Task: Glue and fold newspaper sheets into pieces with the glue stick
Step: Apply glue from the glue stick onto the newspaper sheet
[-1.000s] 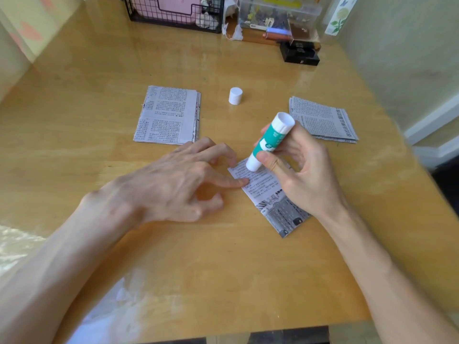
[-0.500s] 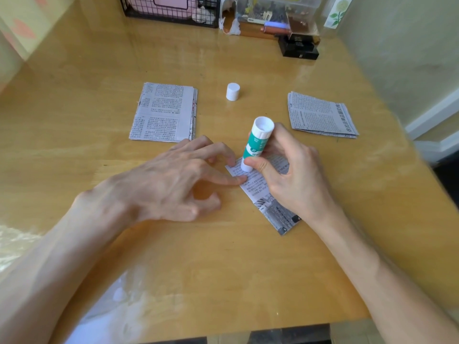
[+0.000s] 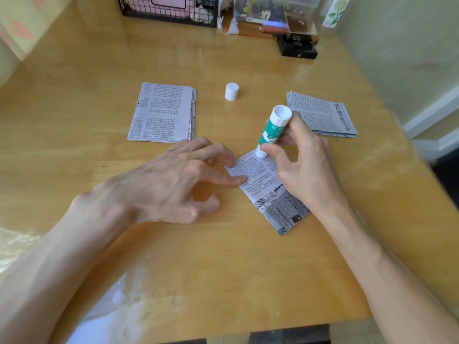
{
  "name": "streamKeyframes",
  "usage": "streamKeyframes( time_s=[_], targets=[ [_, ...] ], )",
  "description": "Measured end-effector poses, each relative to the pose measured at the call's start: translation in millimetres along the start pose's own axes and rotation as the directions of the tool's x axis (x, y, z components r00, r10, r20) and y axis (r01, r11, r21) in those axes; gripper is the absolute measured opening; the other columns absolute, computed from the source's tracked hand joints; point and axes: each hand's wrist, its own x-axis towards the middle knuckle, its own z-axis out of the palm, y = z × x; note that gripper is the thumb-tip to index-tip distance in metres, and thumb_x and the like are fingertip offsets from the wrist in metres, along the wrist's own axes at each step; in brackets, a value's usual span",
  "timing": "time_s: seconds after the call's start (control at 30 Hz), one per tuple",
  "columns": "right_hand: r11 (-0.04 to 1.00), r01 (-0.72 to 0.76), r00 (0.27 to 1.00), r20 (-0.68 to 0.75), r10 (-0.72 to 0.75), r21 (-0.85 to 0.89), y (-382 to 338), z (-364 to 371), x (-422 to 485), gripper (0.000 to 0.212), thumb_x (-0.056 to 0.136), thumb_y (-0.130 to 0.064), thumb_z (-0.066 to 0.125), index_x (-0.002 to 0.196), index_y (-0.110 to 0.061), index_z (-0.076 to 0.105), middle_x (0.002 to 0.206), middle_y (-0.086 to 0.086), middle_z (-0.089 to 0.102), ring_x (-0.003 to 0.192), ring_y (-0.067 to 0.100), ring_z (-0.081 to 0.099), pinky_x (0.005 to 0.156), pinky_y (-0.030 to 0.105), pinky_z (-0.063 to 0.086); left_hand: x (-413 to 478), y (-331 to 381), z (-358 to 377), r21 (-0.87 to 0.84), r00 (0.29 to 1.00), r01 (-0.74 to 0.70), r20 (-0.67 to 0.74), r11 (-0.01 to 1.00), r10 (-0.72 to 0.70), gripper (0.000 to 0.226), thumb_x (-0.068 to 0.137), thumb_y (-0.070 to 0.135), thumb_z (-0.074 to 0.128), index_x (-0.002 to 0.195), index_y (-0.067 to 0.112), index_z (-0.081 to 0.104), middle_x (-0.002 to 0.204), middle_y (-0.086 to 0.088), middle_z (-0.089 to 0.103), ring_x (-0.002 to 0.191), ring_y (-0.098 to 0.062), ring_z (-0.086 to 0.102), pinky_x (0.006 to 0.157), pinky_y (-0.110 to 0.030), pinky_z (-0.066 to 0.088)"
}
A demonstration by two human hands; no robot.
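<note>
While my right hand (image 3: 305,170) grips the glue stick (image 3: 273,130) between the thumb and curled fingers, its lower white end presses on the far corner of the folded newspaper piece (image 3: 270,192) lying on the table (image 3: 223,256) in front of me. The stick stands nearly upright, and its green label carries white writing too small to read. My left hand (image 3: 169,184) lies spread and relaxed, gripping nothing, with the index finger flat on the piece's left edge. The piece shows columns of tiny print and a grey photo at its near end.

Farther back, the white cap (image 3: 231,91) stands alone between the left newspaper stack (image 3: 162,112) and the right newspaper stack (image 3: 323,115), whose edge bears larger characters I cannot read. At the table's far edge, a black wire basket (image 3: 169,11) holds something pink, and a clear plastic box (image 3: 273,11) holds small mixed items I cannot make out.
</note>
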Motion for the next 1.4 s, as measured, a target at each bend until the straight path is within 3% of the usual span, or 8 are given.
streamKeyframes(
  time_s=[0.37,0.5,0.63,0.77,0.9,1.1,1.23,1.4],
  targets=[
    [0.996,-0.005,0.991,-0.136,-0.006,-0.084,11,-2,4,0.026,0.095,-0.013,0.077,0.114,-0.006,0.061,0.101,-0.002,0.075,0.095,0.015,0.072,0.087,0.040,0.056,0,2,0,-0.023,1.000,0.002,-0.023,1.000,-0.002,0.056,0.086,0.044,0.049,0.141,0.045,0.061,0.133,0.017,0.049,0.112,-0.010,0.046,0.103,-0.040,0.044],
    [0.990,-0.014,0.954,-0.295,0.055,0.141,14,-13,5,0.026,0.098,-0.012,0.072,0.120,-0.005,0.060,0.106,-0.001,0.075,0.100,0.012,0.074,0.091,0.034,0.059,1,3,0,-0.010,0.999,0.008,-0.031,1.000,-0.008,0.056,0.085,0.043,0.049,0.140,0.043,0.062,0.131,0.017,0.051,0.112,-0.011,0.048,0.100,-0.041,0.045],
    [0.931,-0.025,0.997,-0.059,0.050,0.363,4,-11,-3,0.029,0.097,-0.008,0.074,0.123,-0.005,0.060,0.111,0.004,0.075,0.104,0.013,0.074,0.093,0.026,0.056,1,3,-1,0.002,0.999,0.007,-0.032,1.000,-0.007,0.057,0.085,0.042,0.050,0.141,0.041,0.060,0.130,0.016,0.051,0.111,-0.013,0.049,0.098,-0.043,0.046],
    [0.955,-0.009,0.994,0.110,-0.025,0.298,-6,-3,-14,0.025,0.097,-0.008,0.075,0.117,-0.003,0.061,0.102,-0.005,0.077,0.102,0.011,0.075,0.094,0.033,0.058,2,5,-1,0.007,1.000,0.003,-0.029,1.000,-0.003,0.057,0.085,0.043,0.050,0.141,0.042,0.060,0.130,0.015,0.050,0.111,-0.013,0.048,0.099,-0.042,0.045],
    [0.976,0.035,0.985,0.156,-0.070,0.214,-10,-1,-16,0.026,0.097,-0.012,0.074,0.117,-0.005,0.060,0.100,-0.008,0.078,0.100,0.011,0.075,0.091,0.041,0.058,1,4,0,0.008,1.000,0.006,-0.028,1.000,-0.006,0.058,0.085,0.042,0.050,0.142,0.043,0.061,0.127,0.014,0.050,0.111,-0.012,0.047,0.100,-0.041,0.045],
    [0.996,0.074,0.995,0.057,-0.076,0.043,-7,0,-12,0.029,0.096,-0.016,0.076,0.116,-0.006,0.058,0.097,-0.004,0.077,0.093,0.010,0.072,0.081,0.029,0.054,1,5,0,-0.020,1.000,0.017,-0.007,1.000,-0.017,0.059,0.084,0.044,0.048,0.141,0.043,0.062,0.124,0.012,0.050,0.112,-0.013,0.048,0.102,-0.037,0.042],
    [0.997,0.064,0.998,0.017,-0.063,-0.040,1,0,-7,0.029,0.096,-0.019,0.077,0.114,-0.007,0.057,0.096,0.000,0.076,0.090,0.018,0.072,0.073,0.035,0.052,0,3,1,0.010,0.998,0.064,-0.017,0.998,-0.064,0.060,0.086,0.058,0.040,0.136,0.035,0.064,0.130,0.013,0.054,0.120,-0.012,0.049,0.108,-0.038,0.041],
    [0.995,0.041,0.999,-0.023,-0.043,-0.089,8,-1,-4,0.030,0.095,-0.020,0.077,0.114,-0.006,0.058,0.096,0.002,0.077,0.086,0.023,0.072,0.077,0.037,0.050,0,5,1,0.001,0.997,0.078,-0.017,0.997,-0.078,0.064,0.085,0.061,0.037,0.134,0.030,0.064,0.130,0.012,0.056,0.121,-0.013,0.050,0.108,-0.038,0.040]
  ],
)
